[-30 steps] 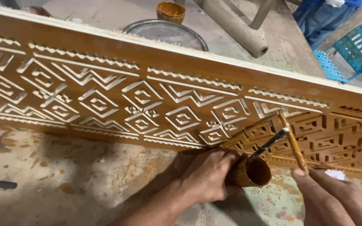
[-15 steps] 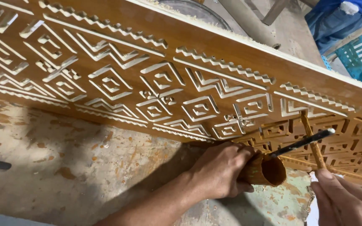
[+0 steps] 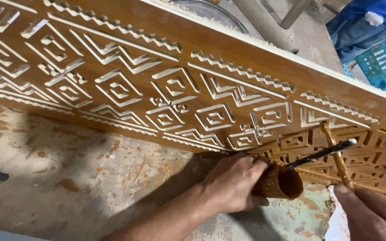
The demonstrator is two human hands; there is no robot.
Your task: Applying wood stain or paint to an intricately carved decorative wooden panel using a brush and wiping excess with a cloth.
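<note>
A long carved wooden panel is seen lying aslant across a paint-stained table, its long axis running from the upper left down toward the lower right corner. Most of the carved geometric relief shows pale, bare grooves; the stretch nearest the lower right corner looks uniformly brown.

A small brown-coated cup is held by the left hand, the fingers being wrapped around its side so that the grip is clamped on it; its mouth is tilted toward the right. It is held just off the panel's near edge, touching or almost touching it; which cannot be told. A dark-handled brush is seen resting in the cup, its handle slanting up and to the right over the brown section.

A thin brown stick is pinched at its lower end by the right hand, the fingertips closed together on it, at the lower right corner. The stick rises up and slightly left over the carving, crossing the brush handle. The brown carving thus lies directly above and beyond both hands, the right one being nearer.

At the far right, a blue plastic crate and a person's blue-clad legs are seen beyond the panel.
</note>
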